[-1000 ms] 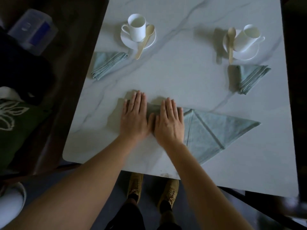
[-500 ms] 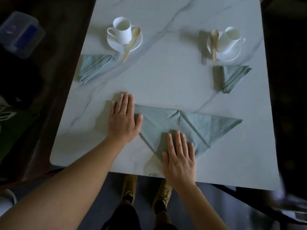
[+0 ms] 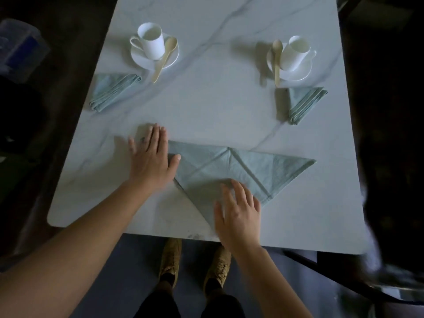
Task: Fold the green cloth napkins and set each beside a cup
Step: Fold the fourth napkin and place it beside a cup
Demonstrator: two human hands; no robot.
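A green cloth napkin [image 3: 247, 171] lies flat on the marble table [image 3: 218, 106] as a wide triangle with its point toward me. My left hand [image 3: 152, 160] rests flat on its left corner, fingers straight. My right hand [image 3: 238, 212] lies over the near point, fingers spread and relaxed. A folded green napkin [image 3: 113, 90] sits beside the left cup [image 3: 151, 43]. Another folded napkin [image 3: 302, 103] lies in front of the right cup [image 3: 296, 52]. Both cups stand on saucers with wooden spoons.
The table's near edge [image 3: 160, 235] runs just under my right hand, with my shoes [image 3: 171, 262] below it. A clear plastic box [image 3: 18, 49] sits off the table at the far left. Dark furniture borders the right side.
My two hands were side by side on the napkin's left part. The right hand has slid down to the near point; the left hand has shifted to the left corner.
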